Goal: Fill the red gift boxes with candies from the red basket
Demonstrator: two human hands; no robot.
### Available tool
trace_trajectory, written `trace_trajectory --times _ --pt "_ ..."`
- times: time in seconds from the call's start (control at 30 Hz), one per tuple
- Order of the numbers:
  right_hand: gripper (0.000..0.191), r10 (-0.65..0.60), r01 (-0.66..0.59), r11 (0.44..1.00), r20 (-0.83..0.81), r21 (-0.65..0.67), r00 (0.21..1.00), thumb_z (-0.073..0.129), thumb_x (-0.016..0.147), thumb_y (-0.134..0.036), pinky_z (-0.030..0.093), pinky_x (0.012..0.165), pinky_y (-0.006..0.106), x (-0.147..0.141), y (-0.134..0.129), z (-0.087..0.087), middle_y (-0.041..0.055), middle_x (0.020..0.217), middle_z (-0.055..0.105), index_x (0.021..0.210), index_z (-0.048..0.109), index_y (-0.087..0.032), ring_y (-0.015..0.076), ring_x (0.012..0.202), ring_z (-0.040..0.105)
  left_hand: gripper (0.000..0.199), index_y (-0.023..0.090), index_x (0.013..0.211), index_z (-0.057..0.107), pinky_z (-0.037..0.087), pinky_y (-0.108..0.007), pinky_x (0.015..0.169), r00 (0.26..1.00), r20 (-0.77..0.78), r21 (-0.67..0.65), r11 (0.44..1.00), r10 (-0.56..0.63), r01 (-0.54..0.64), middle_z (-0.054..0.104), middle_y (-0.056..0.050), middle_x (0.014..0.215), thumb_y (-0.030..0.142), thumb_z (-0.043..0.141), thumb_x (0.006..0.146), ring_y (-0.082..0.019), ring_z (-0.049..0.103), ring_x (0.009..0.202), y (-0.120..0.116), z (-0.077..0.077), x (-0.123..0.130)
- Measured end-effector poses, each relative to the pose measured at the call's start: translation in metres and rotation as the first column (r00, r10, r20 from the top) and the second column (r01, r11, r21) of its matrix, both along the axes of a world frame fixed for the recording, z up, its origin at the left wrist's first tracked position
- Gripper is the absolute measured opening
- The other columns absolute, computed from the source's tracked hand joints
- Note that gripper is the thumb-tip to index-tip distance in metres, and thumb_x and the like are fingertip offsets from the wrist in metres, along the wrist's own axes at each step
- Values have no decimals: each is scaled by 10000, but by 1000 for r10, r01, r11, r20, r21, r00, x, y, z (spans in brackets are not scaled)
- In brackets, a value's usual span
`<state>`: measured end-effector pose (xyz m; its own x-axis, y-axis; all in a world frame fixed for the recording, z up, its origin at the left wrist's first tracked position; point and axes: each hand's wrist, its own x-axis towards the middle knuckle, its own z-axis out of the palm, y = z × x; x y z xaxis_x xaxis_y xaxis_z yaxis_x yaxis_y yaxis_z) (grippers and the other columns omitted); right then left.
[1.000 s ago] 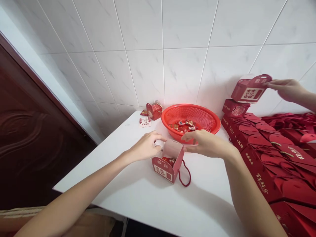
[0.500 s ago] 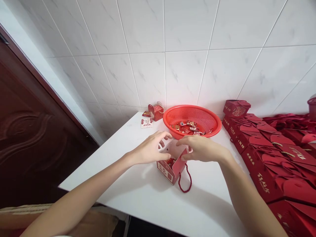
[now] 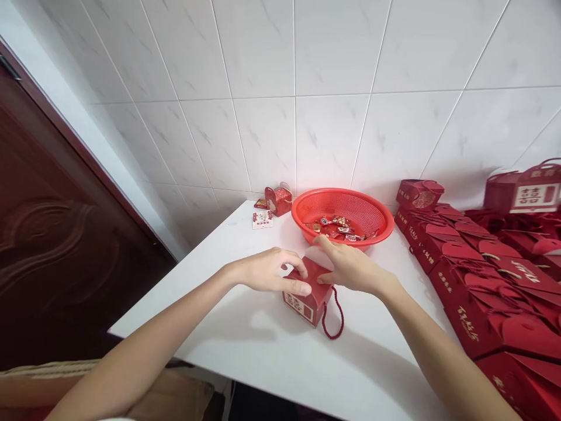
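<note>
A small red gift box (image 3: 313, 301) with a pale printed panel and a dark red rope handle (image 3: 333, 318) stands on the white table (image 3: 254, 333). Its top flaps are folded inward over the contents, which are now hidden. My left hand (image 3: 272, 270) bends its thumb and fingers over the near left of the top. On the far right side, my right hand (image 3: 353, 266) has its thumb on the red flap and its fingers by the pale back flap. Just behind the box sits a red plastic basket (image 3: 372, 204) holding several wrapped sweets (image 3: 342, 222).
Rows of closed red boxes (image 3: 473, 292) fill the right side. A red box with a white panel (image 3: 521, 190) stands behind them. Near the wall are a small red box (image 3: 279, 199) and a white card (image 3: 262, 218). A dark wooden door (image 3: 65, 234) is at left.
The gift box's flaps have gone from standing open, with red contents showing, to folded down under my hands. At the far right, the box with the white panel has come into view.
</note>
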<state>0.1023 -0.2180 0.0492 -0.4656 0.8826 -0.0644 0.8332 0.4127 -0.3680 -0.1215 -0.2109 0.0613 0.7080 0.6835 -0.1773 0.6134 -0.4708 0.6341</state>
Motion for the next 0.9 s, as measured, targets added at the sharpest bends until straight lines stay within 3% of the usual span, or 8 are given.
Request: trace_trajectory --times 0.1,0.2,0.3,0.5,0.6,0.73,0.9 --pt "521 16 -13 999 -62 52 998 678 811 -224 380 647 272 5 -6 -4 79 1166 667 1288 468 -231 226 897 647 355 227 1020 716 476 -309 872 999 31 -1 1000 19 -19 720 -26 1094 488 737 780 -218 637 1009 3 -4 -1" --pt "294 56 -47 996 -111 81 992 649 835 -211 398 670 283 9 -11 -9 60 1070 681 1123 592 -216 207 853 634 314 210 1016 668 498 -348 875 988 115 89 990 98 -109 701 -40 1071 388 735 766 -230 642 987 6 -16 3" --pt "109 136 -121 988 -168 95 976 633 860 -219 420 681 290 11 -17 -14 53 965 667 963 659 -195 191 819 616 418 207 1073 612 519 -380 880 972 176 163 969 155 -184 646 -76 1153 357 766 714 -254 636 1030 7 -28 9" --pt "212 226 -214 974 -334 72 915 597 921 -310 490 793 338 16 -26 -26 101 1086 659 1067 692 -191 204 911 630 327 247 1158 645 430 -378 1050 980 196 81 996 -44 29 579 -75 1367 302 620 836 -257 531 1280 12 -38 9" --pt "292 115 -105 993 -452 46 885 593 923 -427 504 851 369 24 -26 -38 97 1127 677 1095 657 -200 220 987 641 295 223 1117 632 468 -342 956 981 193 -27 999 -34 40 654 -58 1225 332 612 843 -234 599 1148 15 -39 8" --pt "410 -148 101 988 -520 -118 841 601 873 -577 514 797 367 34 -25 -61 87 980 714 895 641 -170 216 889 652 302 204 1026 604 472 -297 816 989 145 -64 998 38 -29 651 -46 1112 390 675 799 -216 605 1010 18 -38 6" --pt "481 -187 -36 935 -573 -354 798 670 789 -636 472 716 323 35 -27 -79 20 738 652 729 627 -160 154 699 559 360 207 1017 573 453 -275 762 993 98 -69 996 64 -58 614 -45 1113 454 696 786 -183 572 931 22 -39 3"
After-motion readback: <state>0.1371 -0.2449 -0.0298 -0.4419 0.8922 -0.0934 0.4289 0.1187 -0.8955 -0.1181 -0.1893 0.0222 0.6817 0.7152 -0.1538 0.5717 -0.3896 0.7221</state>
